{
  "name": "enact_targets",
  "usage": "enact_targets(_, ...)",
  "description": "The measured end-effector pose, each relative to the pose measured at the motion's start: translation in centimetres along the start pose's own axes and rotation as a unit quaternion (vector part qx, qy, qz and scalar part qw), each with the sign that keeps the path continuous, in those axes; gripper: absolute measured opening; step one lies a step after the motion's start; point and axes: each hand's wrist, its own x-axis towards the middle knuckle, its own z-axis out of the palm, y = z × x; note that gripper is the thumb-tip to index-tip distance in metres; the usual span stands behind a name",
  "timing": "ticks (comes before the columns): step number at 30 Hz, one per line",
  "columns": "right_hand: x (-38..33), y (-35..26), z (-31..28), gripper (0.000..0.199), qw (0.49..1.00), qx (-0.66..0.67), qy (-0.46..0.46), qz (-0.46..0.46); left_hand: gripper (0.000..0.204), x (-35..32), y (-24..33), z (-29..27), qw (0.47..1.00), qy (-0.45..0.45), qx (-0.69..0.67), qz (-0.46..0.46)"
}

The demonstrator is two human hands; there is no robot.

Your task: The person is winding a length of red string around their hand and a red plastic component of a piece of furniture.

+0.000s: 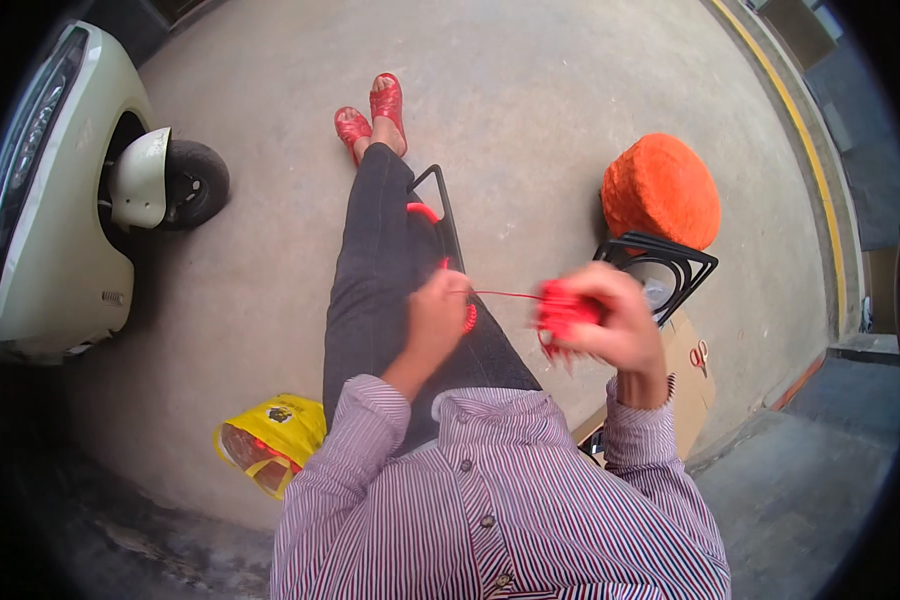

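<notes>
I see the left hand with its fingertips pressed together, pinching the end of a thin red cord; the exact grip is too blurred to make out. The cord leaves those fingertips and runs taut to the right hand, its long axis lying almost level across the lap and dipping slightly at the right-hand end. The right hand curls round a red bundle, fingers over its top and thumb below. Motion blur smears the bundle, so I cannot tell which way its own long axis points; loose ends hang under it, on the side nearer the body. Just below the left fingers I see a small red coil, its long axis pointing from the body outward, over the dark trousers.

Beyond the left hand, a red curved piece arches beside a black metal bar. Out past the right hand sits a fluffy orange stool, with a black metal frame nearer that hand. To its right, red-handled scissors lie on brown cardboard. Left of the left forearm and nearer the body, I see a yellow bag.
</notes>
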Motion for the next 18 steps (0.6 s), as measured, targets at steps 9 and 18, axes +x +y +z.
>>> enact_targets(9, 0.6, 15.1, 7.9, 0.028, 0.966, -0.117, -0.091, 0.214, 0.037, 1.8, -2.3, -1.1, 0.948, -0.082, 0.008, -0.308)
enact_targets(18, 0.7, 11.8, 6.5, 0.027, 0.996, -0.074, 0.010, 0.055, 0.025, 2.6, 5.9, -2.9, 0.855, -0.084, -0.370, -0.354)
